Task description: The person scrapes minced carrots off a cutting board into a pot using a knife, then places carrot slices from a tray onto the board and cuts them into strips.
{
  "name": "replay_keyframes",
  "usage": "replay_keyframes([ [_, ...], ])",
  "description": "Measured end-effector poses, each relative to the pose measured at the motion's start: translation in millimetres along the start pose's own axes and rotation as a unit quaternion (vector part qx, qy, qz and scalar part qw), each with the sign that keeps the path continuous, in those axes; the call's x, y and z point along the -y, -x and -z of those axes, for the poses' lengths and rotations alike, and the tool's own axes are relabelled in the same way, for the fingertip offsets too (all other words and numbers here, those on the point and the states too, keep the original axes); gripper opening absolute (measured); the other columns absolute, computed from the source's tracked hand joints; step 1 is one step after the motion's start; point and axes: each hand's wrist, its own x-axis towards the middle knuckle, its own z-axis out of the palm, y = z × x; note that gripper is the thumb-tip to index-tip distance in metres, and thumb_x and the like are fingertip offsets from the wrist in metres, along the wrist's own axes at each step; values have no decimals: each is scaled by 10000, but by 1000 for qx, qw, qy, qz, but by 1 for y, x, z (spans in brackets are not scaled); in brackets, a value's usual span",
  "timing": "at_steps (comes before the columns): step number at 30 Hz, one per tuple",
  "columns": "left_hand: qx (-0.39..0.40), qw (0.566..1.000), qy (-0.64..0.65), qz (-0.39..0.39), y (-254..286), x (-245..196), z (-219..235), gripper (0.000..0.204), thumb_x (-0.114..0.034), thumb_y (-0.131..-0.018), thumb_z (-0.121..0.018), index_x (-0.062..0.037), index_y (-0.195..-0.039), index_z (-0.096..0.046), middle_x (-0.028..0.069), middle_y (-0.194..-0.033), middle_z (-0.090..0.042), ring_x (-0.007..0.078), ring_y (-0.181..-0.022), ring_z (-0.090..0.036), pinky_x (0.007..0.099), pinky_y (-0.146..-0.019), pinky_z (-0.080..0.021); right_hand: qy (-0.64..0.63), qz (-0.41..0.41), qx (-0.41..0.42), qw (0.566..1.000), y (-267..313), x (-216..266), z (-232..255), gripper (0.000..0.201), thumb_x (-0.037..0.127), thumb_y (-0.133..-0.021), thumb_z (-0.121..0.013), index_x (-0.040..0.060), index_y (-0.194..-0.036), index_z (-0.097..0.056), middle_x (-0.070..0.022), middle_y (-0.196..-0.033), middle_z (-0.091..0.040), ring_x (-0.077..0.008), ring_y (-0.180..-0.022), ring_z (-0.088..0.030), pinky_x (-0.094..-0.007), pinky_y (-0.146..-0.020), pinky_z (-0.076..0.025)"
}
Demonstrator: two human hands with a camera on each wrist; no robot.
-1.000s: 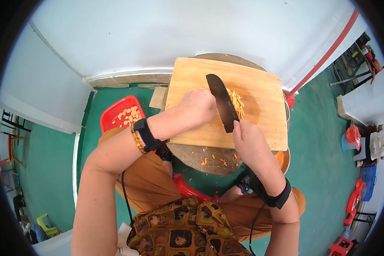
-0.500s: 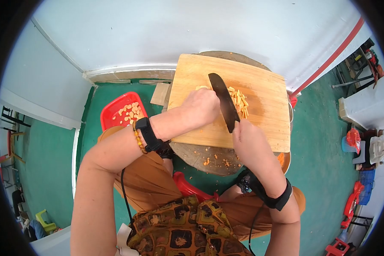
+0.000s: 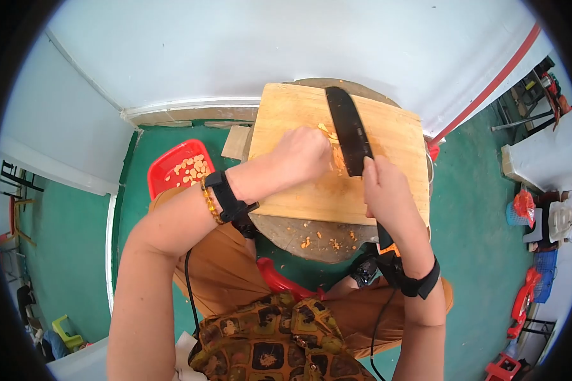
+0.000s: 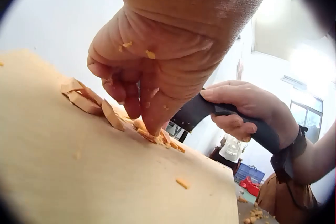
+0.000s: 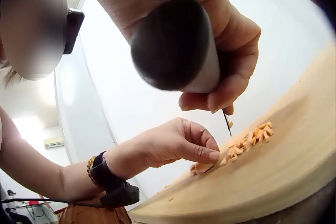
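Observation:
Over the wooden board (image 3: 286, 203), my right hand (image 3: 391, 193) grips a black-bladed knife (image 3: 349, 130), its blade slanting up and left just right of my left hand (image 3: 302, 155). With fingers bent down, my left hand (image 4: 152, 71) holds orange pieces (image 4: 86, 100) against the board in the left wrist view. Flat pieces lie beside it and thin strips near its fingertips. The right wrist view has the knife's handle end (image 5: 170, 45) in my right hand (image 5: 233, 61), the blade edge above a row of cut strips (image 5: 254, 139).
The board lies on a round wooden block (image 3: 305, 238) scattered with orange bits. On the green floor to the left stands a red basin (image 3: 165, 162) of round orange slices. A wall (image 3: 235, 51) rises behind the board, and a red seat (image 3: 279, 276) shows between the legs.
The knife and my right hand have moved right and farther up the board, away from my left hand. The blade now covers much of the strip pile. My left hand has barely shifted.

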Motion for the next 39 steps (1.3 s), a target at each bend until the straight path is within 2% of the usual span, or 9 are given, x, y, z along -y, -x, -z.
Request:
replay_keyframes([
  [3, -2, 996, 86, 14, -9, 3, 3, 114, -114, -720, -707, -8, -762, -695, 165, -707, -651, 303, -667, -634, 376, -613, -496, -52, -71, 6, 996, 11, 9, 20, 340, 243, -983, -413, -39, -805, -478, -194, -614, -536, -269, -422, -563, -372, -422, -464],
  [6, -71, 993, 89, -26, -16, 7, -6, 156, -122, -728, -707, 3, -820, -691, 171, -725, -644, 300, -676, -627, 378, -619, -488, -53, -66, -3, 996, 13, -2, 21, 341, 236, -984, -410, -43, -799, -475, -193, -600, -533, -277, -429, -569, -380, -428, -461],
  [15, -46, 997, 58, -25, -25, 5, -19, 159, -118, -734, -701, 14, -821, -679, 172, -729, -641, 289, -679, -620, 373, -625, -486, -54, -56, 7, 997, 18, 0, 24, 345, 230, -982, -418, -44, -779, -469, -191, -596, -528, -275, -424, -564, -378, -421, -454],
  [21, 13, 977, 199, 74, -19, 4, 3, 104, -112, -748, -695, -17, -793, -691, 90, -731, -670, 146, -664, -616, 288, -621, -487, -60, -40, 6, 997, 19, 1, 23, 333, 226, -981, -423, -35, -781, -479, -177, -575, -525, -270, -422, -562, -378, -423, -449],
  [27, 174, 965, 148, 132, -5, 12, 27, 102, -122, -742, -695, -25, -774, -697, 71, -697, -672, 119, -647, -614, 272, -620, -488, -80, -55, 90, 991, 28, 11, 17, 321, 217, -977, -426, -34, -793, -501, -201, -578, -537, -291, -439, -566, -399, -449, -447],
  [30, 79, 982, 142, 94, 5, 13, 15, 125, -133, -745, -694, -10, -767, -692, 107, -696, -669, 171, -651, -635, 301, -618, -497, -40, 3, 85, 996, 28, 2, 7, 316, 214, -970, -428, -43, -807, -512, -248, -627, -554, -382, -530, -582, -448, -517, -455],
  [33, -18, 998, 43, 47, 8, 13, 11, 150, -152, -746, -689, -6, -780, -689, 146, -712, -664, 247, -677, -650, 342, -624, -505, -22, 31, 62, 997, 28, -3, 1, 307, 212, -962, -433, -44, -819, -525, -276, -683, -567, -453, -654, -577, -493, -593, -450],
  [36, -21, 996, 62, 67, 11, 11, 19, 153, -167, -745, -687, -17, -773, -692, 166, -733, -661, 297, -703, -648, 373, -635, -510, -7, 30, 48, 998, 29, 0, 1, 303, 213, -959, -437, -38, -821, -535, -286, -718, -576, -472, -712, -575, -516, -627, -447],
  [39, -23, 999, 3, 33, 10, 13, 16, 139, -170, -733, -688, -36, -763, -705, 158, -744, -665, 296, -707, -649, 378, -642, -515, 12, 30, 54, 998, 30, 3, 1, 298, 213, -957, -445, -36, -819, -534, -292, -732, -579, -467, -714, -580, -525, -633, -446],
])
